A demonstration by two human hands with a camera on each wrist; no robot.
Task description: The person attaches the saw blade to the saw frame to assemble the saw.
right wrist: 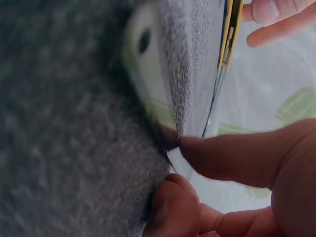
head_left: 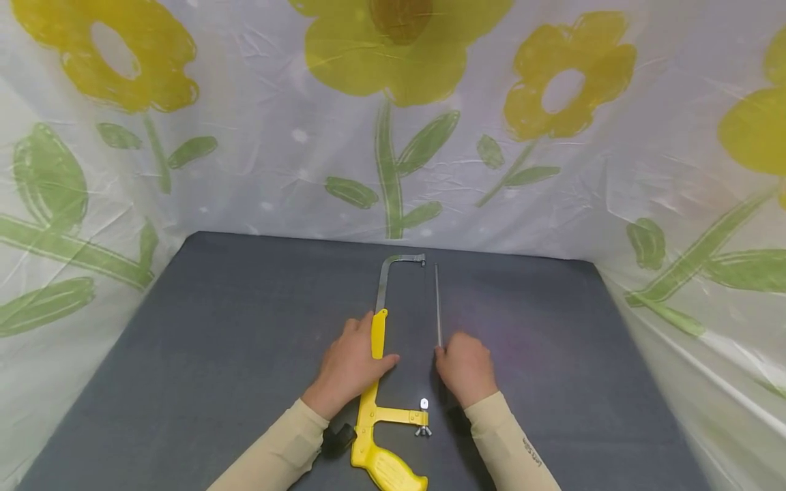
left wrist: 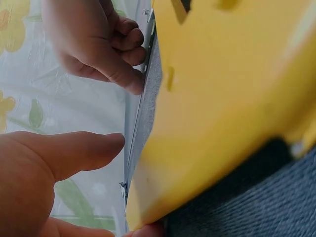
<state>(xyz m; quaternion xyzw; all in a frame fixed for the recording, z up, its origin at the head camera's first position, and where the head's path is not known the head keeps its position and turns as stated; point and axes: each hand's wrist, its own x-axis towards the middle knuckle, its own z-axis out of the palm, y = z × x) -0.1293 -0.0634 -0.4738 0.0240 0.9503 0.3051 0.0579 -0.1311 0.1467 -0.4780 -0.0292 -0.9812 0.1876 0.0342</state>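
Note:
A hacksaw frame (head_left: 372, 409) with a yellow handle and a metal bow (head_left: 393, 266) lies flat on the dark grey table (head_left: 215, 341). My left hand (head_left: 359, 361) lies over its yellow upper bar, thumb on the right side and fingers on the left, gripping it. A loose, thin saw blade (head_left: 438, 307) lies just right of the frame, pointing away from me. My right hand (head_left: 443, 353), fingers curled, pinches the blade's near end. The left wrist view shows the yellow frame (left wrist: 222, 98) close up and the right hand (left wrist: 98, 44) beyond it.
A wing nut (head_left: 422, 431) and a small white piece (head_left: 424, 404) sit at the frame's near arm. A plastic sheet printed with yellow flowers (head_left: 393, 102) walls the table at the back and both sides. Bare table surface stretches to the left and right.

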